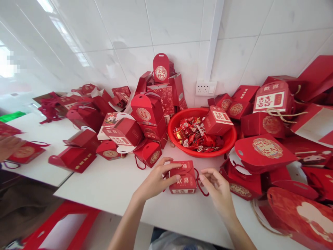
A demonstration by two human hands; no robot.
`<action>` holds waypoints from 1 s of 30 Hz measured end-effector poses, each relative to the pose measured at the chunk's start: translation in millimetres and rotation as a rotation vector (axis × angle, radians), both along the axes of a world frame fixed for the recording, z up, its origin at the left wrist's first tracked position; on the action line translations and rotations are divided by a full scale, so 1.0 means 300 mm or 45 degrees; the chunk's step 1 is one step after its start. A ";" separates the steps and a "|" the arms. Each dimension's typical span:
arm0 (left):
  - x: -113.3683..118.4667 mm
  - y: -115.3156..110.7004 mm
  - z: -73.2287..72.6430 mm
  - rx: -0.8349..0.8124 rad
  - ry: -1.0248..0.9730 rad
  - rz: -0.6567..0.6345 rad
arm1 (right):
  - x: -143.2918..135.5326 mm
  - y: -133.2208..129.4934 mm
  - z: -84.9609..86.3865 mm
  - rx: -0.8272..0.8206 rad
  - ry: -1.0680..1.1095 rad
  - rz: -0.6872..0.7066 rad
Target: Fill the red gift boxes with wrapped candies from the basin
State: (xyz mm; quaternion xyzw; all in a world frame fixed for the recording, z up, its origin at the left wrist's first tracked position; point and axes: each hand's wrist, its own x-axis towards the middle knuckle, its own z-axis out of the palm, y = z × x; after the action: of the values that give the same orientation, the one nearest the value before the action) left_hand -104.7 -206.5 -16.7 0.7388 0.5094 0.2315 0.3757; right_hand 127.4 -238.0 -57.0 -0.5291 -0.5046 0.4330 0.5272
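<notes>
1. One co-worker's hand [10, 147] is at a red carton [24, 152], far to the left of the person's left hand [157, 177].
2. Stacked boxes [151, 113] stand beyond and left of that hand, perhaps pushed wallward to spare working room.
3. Left hand: fingers spread over the small box [186, 173], probably keeping its top flaps down; it looks laid on rather than clasped round.
4. Small box: upright on the white table [125, 187], between the hands, where both can reach it.
5. Red basin [203, 153] of wrapped sweets [191, 137]: just beyond the hands, seemingly for easy reach.
6. Right hand [217, 185]: apart from the left, thumb and fingers curled beside the dark red cord [203, 192]; whether they pinch it, I cannot tell.
7. Heaped boxes [272, 151] lie right of the right hand, likely set aside there.
</notes>
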 end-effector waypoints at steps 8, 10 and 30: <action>0.000 0.003 -0.013 0.030 -0.064 -0.009 | 0.002 0.001 -0.038 -0.217 0.039 0.265; -0.001 0.003 -0.012 0.029 -0.079 -0.017 | 0.008 0.006 -0.037 -0.249 0.080 0.303; 0.032 -0.004 0.045 0.108 0.070 0.087 | 0.051 0.018 0.148 -0.054 0.459 0.310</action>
State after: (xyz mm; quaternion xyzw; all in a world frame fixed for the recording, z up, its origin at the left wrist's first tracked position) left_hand -95.1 -207.7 -3.1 0.7423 0.5342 0.2452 0.3217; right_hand 142.6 -232.6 -12.7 -0.3892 -0.4531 0.5916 0.5416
